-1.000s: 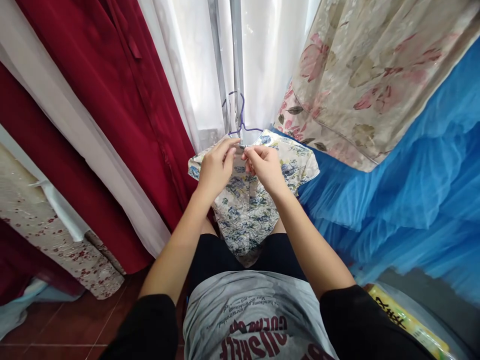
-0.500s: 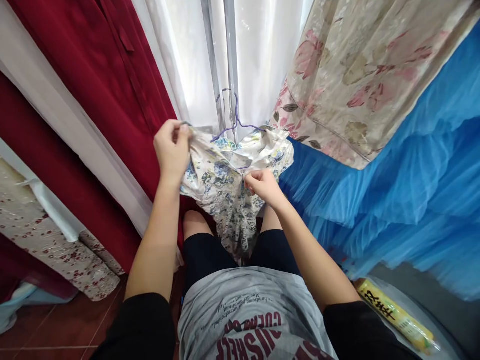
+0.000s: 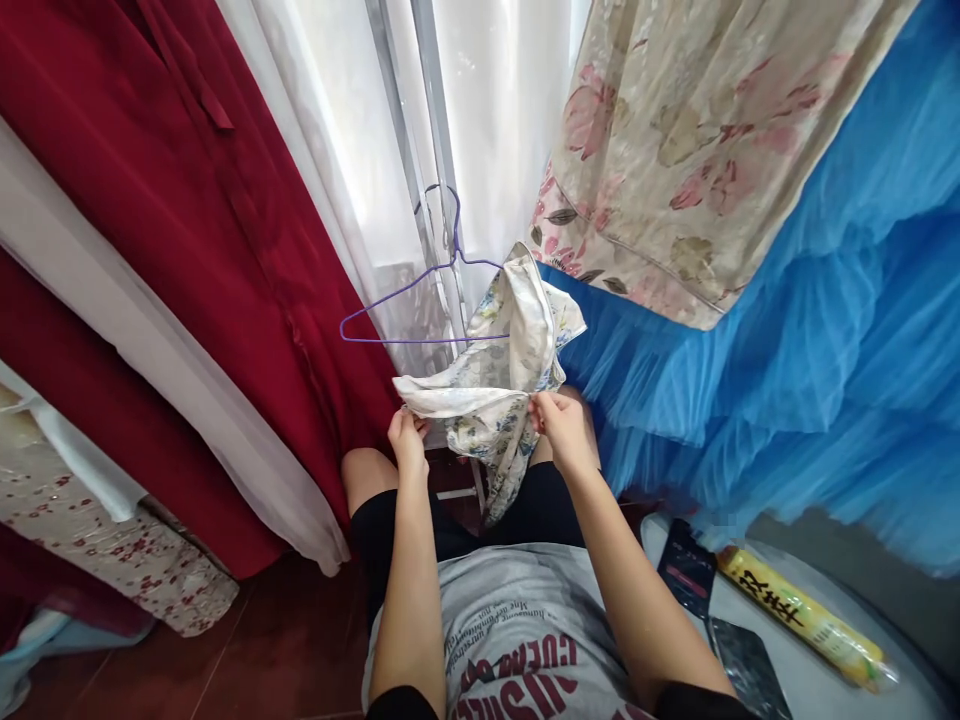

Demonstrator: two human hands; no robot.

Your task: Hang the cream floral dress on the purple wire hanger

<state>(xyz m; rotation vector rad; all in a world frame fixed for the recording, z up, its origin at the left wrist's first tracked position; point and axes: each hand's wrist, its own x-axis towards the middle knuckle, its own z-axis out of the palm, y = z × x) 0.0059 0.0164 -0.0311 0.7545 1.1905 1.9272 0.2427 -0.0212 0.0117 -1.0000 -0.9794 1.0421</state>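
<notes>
A white garment with blue flowers hangs half off a purple wire hanger; only its right shoulder still sits on the wire. My left hand pinches the garment's loose left edge, fingers closed on the cloth. My right hand grips the fabric at the middle, also closed. The hanger's hook is caught on a metal pole in front of white sheer curtains. The bare left arm of the hanger sticks out to the left.
Dark red garments hang at left, a cream floral cloth and blue tulle at right. A round grey surface at lower right holds a yellow packet and dark flat items. Brown tile floor lies below.
The garment's left shoulder has come off the hanger. My left hand dropped from the raised shoulder to the cloth's lower edge. My right hand moved lower with the fabric.
</notes>
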